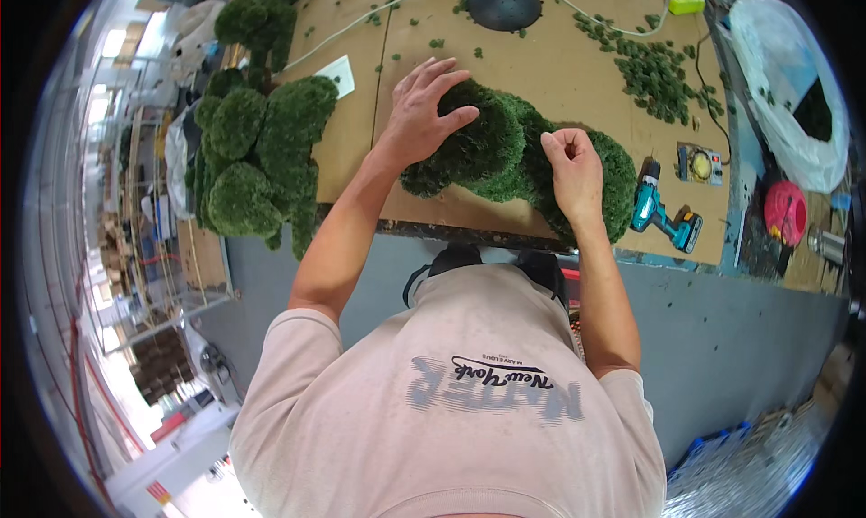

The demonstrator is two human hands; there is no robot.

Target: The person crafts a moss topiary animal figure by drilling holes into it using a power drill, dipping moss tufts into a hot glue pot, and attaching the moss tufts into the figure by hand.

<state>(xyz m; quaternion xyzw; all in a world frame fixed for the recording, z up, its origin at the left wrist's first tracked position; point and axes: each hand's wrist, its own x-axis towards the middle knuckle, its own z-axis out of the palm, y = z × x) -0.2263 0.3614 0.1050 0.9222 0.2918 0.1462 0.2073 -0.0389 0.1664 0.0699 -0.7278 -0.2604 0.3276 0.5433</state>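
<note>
A rounded, lumpy figure covered in green artificial grass lies along the near edge of the table in front of me. My left hand rests at its left lump with fingers spread, the thumb over the dark green surface. Above its right part is my right hand, thumb and forefinger pinched together; whatever they hold, if anything, is too small to make out. Small green tufts lie in a loose heap beyond, to the right.
Another green grass-covered figure stands at the left. A teal cordless drill lies right of my right hand. Farther off are a dark dome, a white cable, a white plastic bag and a pink roll.
</note>
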